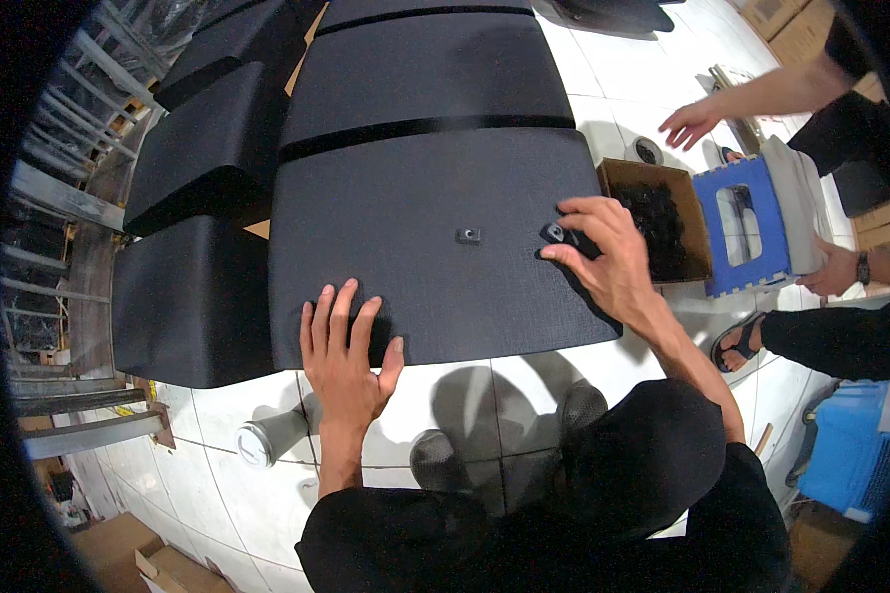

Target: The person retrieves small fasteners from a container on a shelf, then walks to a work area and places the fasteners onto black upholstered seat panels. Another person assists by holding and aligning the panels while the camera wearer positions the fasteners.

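Black fitting (pixel 555 233) sits narrowly pinched by the right hand (pixel 615 249); left hand (pixel 346 368) lies spread over a panel (pixel 435 287).

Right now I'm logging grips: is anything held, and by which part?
The right hand seemingly holds a small black piece by its sides, exact contact unclear; the left hand holds nothing.

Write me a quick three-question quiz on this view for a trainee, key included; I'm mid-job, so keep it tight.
1. Which hand has a small black part between its thumb and fingers?
2. True or false: the left hand is spread over the near edge of the black panel.
3. Fill in: the open cardboard box sits on the panel's ____ side.

Key:
1. The right hand.
2. True.
3. Right.
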Tool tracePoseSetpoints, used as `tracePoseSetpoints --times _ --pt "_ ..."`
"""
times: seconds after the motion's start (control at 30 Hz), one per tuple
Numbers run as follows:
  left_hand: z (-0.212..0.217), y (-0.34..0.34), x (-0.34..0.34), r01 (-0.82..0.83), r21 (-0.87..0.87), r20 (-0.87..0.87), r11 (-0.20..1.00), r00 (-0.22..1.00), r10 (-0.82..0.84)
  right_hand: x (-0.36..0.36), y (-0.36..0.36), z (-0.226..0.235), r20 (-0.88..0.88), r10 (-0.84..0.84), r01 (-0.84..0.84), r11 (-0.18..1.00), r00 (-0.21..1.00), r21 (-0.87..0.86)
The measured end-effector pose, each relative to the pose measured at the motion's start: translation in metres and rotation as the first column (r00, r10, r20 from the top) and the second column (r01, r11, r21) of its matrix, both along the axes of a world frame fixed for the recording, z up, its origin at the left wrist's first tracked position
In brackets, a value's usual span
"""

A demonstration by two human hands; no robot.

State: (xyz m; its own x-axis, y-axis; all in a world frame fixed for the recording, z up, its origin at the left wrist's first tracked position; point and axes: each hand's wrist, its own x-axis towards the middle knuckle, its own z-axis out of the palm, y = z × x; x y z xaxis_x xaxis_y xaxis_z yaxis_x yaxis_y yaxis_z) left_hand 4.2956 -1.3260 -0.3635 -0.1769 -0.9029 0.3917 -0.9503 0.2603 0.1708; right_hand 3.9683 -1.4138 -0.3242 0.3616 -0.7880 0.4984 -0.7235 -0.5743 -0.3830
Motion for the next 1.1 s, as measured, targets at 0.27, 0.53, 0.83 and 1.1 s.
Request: tracePoseSetpoints --times 0.27,0.53,0.83,1.1 --pt "0.007 0.001 -0.002 0.027 0.001 0.001 1.000 1.000 -0.027 -0.020 0.061 -0.020 0.245 -0.260 0.189 0.941 0.934 0.279" --pt "0.034 -0.026 -0.027 0.073 0.078 -0.036 0.994 0.997 -0.071 -0.015 0.077 -0.024 0.181 -0.347 0.293 0.917 0.920 0.273" --pt "0.030 -0.048 -0.067 0.206 0.005 -0.128 0.979 0.971 -0.203 -0.117 0.024 -0.084 -0.008 -0.544 0.528 0.811 0.839 0.252" --pt "0.026 -0.047 -0.068 0.147 0.067 -0.088 0.987 0.986 -0.141 -0.171 -0.059 -0.156 -0.325 -0.412 0.520 0.745 0.851 0.418"
